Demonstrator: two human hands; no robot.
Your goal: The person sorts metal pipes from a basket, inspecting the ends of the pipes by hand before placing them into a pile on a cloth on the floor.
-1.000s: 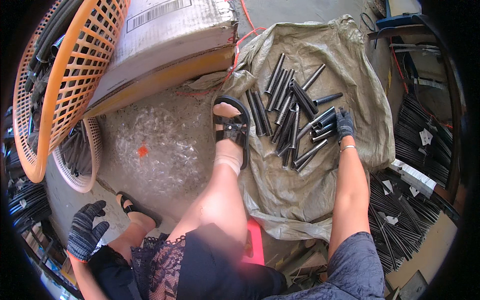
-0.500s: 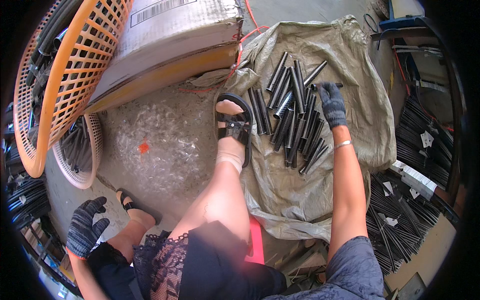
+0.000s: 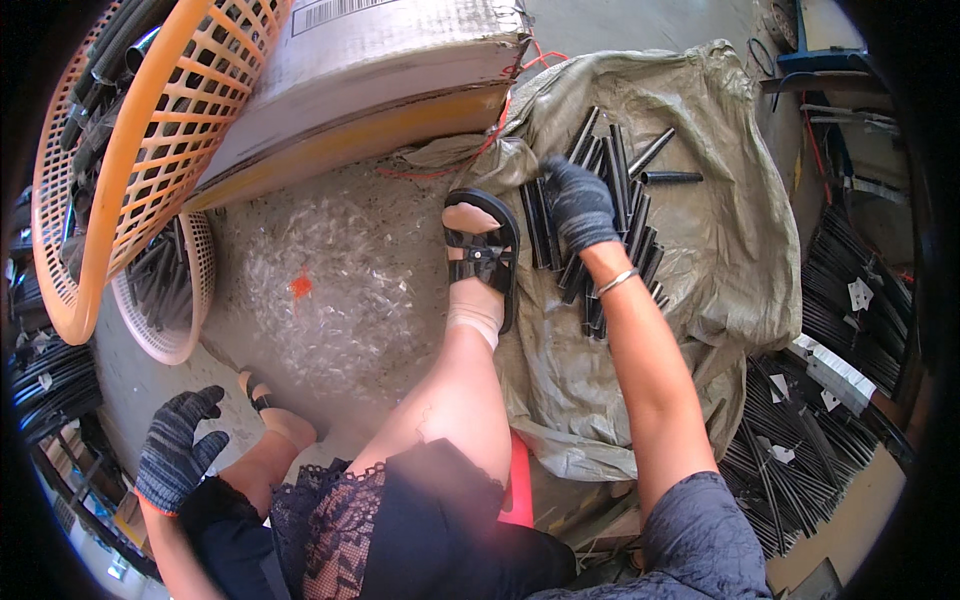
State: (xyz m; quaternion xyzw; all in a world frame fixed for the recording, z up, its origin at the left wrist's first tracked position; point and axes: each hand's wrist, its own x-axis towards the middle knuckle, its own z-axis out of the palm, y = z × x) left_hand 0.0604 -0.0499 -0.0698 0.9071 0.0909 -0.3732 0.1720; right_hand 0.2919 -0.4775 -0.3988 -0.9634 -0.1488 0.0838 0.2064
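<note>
Several short, glossy black tubes [image 3: 617, 170] lie in a loose pile on a crumpled olive sheet [image 3: 700, 250]. My right hand [image 3: 580, 205], in a dark grey knitted glove, is over the left part of this pile; its fingers point away and are blurred, so any hold on a tube is hidden. One tube [image 3: 672, 177] rests by itself at the pile's right. At the lower left, away from the tubes, my left hand [image 3: 178, 450] wears a similar glove. Its fingers are apart, thumb out, with nothing in them.
An orange plastic basket [image 3: 95, 230] of dark tubes rises at the left, with a smaller pale basket [image 3: 205, 270] below. A cardboard box [image 3: 400, 60] stands behind. Clear plastic scraps [image 3: 330, 290] litter the floor. Bundled black rods [image 3: 800, 470] lie at the right.
My right hand has moved left across the pile, away from the tube at its right, which now lies alone. My left hand stays open in nearly the same place. The view has shifted slightly.
</note>
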